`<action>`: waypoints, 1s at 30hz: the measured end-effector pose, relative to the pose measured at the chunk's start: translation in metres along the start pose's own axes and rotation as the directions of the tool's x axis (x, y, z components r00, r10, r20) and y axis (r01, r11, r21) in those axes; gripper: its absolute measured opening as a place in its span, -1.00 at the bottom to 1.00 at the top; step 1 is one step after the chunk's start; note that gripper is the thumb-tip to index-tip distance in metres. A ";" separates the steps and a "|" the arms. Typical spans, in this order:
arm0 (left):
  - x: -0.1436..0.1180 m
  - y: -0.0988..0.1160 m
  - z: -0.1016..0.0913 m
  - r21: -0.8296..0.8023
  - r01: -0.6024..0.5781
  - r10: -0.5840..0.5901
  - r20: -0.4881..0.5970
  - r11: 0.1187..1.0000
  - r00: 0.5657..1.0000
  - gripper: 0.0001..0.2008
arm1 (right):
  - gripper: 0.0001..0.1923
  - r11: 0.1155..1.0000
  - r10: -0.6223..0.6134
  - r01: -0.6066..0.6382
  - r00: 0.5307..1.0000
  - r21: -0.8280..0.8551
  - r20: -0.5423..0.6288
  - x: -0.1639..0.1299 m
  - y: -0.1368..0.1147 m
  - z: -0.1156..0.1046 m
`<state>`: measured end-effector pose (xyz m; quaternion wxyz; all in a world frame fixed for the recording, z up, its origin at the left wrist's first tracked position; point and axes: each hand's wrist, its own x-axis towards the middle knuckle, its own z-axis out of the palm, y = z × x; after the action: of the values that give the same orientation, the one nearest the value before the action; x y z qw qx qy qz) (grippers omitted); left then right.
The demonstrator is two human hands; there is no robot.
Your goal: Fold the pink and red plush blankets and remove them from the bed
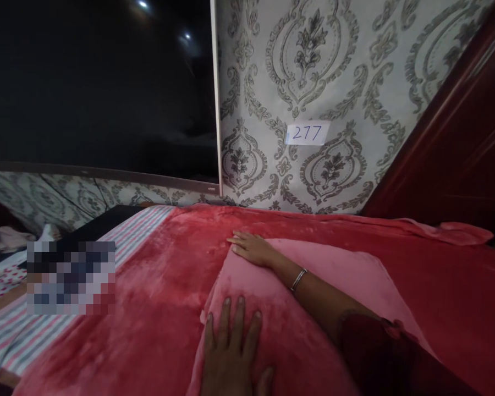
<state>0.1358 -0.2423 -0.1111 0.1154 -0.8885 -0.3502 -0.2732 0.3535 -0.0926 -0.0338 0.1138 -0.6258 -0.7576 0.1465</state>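
**Two open palms on the folded pink fleece**

We look down on a plush red blanket (449, 275) spread over a broad surface that reaches back to the wall. Along its left side runs a striped cloth (134, 228) in pink, white and grey, with a pixelated patch hiding whatever lies on part of it. A pale cable (0, 360) curves across the lower left corner.

Behind, grey and silver damask wallpaper (247, 88) covers the wall. A large dark screen (99, 88) fills the upper left, catching two small bright reflections. To its right, a white paper (308, 133) marked 277 sits on the wallpaper, and a glossy dark red panel (457, 126) slants down at the far right.

The folded pink fleece (289, 330) lies in the middle of the red blanket, paler towards its far side; we cannot tell whether it is a separate piece or a turned-over part of the blanket.

Our left hand (233, 349) rests palm down on its near left part, fingers spread and thumb out to the right. Our right hand (253, 250), with a silver bangle (298, 279) at the wrist, lies flat at its far left corner, fingers extended and pointing left. Neither hand grips anything.
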 end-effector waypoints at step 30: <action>0.025 0.058 -0.035 -0.023 -0.472 0.466 -0.115 0.881 0.877 -0.30 | -0.35 0.990 -0.113 0.111 0.994 -0.093 -0.016 -0.184 0.018 -0.033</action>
<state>0.1768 -0.2842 -0.0692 0.1740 -0.9337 -0.1110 -0.2926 0.4166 -0.2679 -0.0076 0.1011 -0.5885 -0.7961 0.0982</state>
